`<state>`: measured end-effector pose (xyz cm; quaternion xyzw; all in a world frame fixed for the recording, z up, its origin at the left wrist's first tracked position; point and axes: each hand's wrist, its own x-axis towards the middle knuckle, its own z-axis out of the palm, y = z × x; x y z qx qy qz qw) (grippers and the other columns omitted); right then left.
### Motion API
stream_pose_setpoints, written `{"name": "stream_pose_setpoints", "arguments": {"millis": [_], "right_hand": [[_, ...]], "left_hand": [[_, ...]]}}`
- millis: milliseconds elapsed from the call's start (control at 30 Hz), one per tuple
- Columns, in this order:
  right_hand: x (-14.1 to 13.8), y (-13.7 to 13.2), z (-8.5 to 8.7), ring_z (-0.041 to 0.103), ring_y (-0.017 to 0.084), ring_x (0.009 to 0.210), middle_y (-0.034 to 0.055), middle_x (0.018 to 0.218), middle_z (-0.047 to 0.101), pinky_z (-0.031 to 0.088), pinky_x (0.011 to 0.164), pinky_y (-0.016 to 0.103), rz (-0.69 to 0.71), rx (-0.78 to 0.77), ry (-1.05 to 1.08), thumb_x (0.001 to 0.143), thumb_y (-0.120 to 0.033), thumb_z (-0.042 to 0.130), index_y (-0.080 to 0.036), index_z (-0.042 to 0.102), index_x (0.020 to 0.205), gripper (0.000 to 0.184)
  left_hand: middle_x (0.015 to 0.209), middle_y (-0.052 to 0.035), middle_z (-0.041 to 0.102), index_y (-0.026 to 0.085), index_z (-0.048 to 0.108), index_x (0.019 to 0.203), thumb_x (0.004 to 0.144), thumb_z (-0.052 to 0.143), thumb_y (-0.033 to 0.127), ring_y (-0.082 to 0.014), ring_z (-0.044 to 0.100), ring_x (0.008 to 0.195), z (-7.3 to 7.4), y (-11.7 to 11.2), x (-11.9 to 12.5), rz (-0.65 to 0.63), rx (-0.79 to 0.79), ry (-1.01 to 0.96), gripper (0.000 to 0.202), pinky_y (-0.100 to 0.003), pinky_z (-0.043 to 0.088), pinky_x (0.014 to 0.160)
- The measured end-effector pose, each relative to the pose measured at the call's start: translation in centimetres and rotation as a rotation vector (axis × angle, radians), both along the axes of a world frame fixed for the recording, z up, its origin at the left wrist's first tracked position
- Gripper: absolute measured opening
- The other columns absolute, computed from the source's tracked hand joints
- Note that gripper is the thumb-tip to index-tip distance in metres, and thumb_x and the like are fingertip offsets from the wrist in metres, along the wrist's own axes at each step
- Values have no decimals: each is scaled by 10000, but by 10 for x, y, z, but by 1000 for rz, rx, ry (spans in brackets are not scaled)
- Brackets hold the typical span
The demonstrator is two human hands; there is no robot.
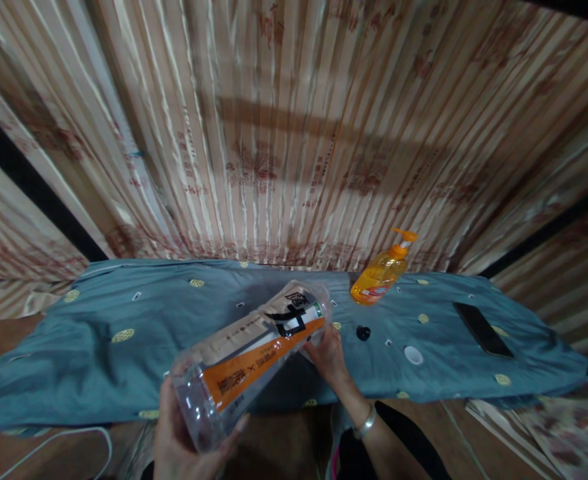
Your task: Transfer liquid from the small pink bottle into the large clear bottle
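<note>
A large clear plastic bottle (254, 357) with an orange, white and black label lies tilted between my hands, held above a table covered with a blue-green cloth (104, 340). My left hand (184, 440) is wrapped round the bottle's near, lower end. My right hand (330, 357) grips its far, upper end from underneath, with a silver bracelet on the wrist. The bottle looks empty.
An orange pump bottle of liquid (380, 273) stands at the back of the table. A small black cap (363, 331), a white lid (413, 355) and a dark phone (482, 328) lie on the cloth to the right. A striped curtain hangs behind. A white cable (59, 443) lies at lower left.
</note>
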<state>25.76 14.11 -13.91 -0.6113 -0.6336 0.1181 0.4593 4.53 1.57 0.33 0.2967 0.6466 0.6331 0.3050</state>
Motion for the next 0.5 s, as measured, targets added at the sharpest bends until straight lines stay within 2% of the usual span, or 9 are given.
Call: {"name": "stream_pose_setpoints", "arguments": {"millis": [167,500], "right_hand": [[-1,-1,1,674,346,1004,121,1005,727,524,945,609,-7,10,-24,798,-239,669,-234,628,1048,253],[-2,-1,3,671,343,970,114,953,709,549,906,610,-21,27,-38,819,-274,678,-237,630,1033,222]], "left_hand": [[1228,-86,678,217,569,1264,428,933,455,-316,682,1169,0,0,1,-11,34,-17,942,-399,584,966],[1204,-72,689,231,581,1255,431,937,483,-307,695,1133,3,-1,1,-15,33,-3,933,-364,614,906]]}}
